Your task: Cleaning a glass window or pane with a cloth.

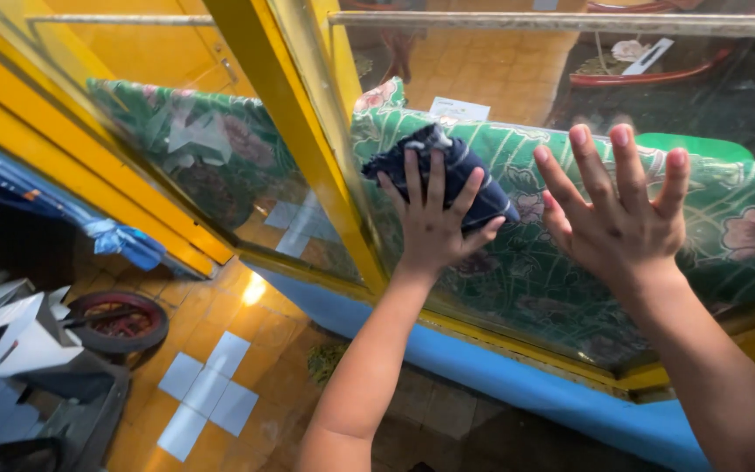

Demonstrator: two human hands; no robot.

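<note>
My left hand [434, 223] presses a dark blue cloth [460, 170] flat against a glass window pane [517, 79], fingers spread over the cloth. My right hand [618, 210] rests open on the same pane just to the right, palm against the glass and fingers apart, holding nothing. Behind the glass lies green floral-patterned fabric [744, 218]. A yellow window frame post [286, 122] stands just left of the cloth.
A second glass pane [176, 131] sits left of the post. Below runs a blue ledge [517, 376] and an orange tiled floor [211, 393] with pale tiles. A small red-rimmed wheel [120, 322] and a grey-white object [19, 336] stand at the lower left.
</note>
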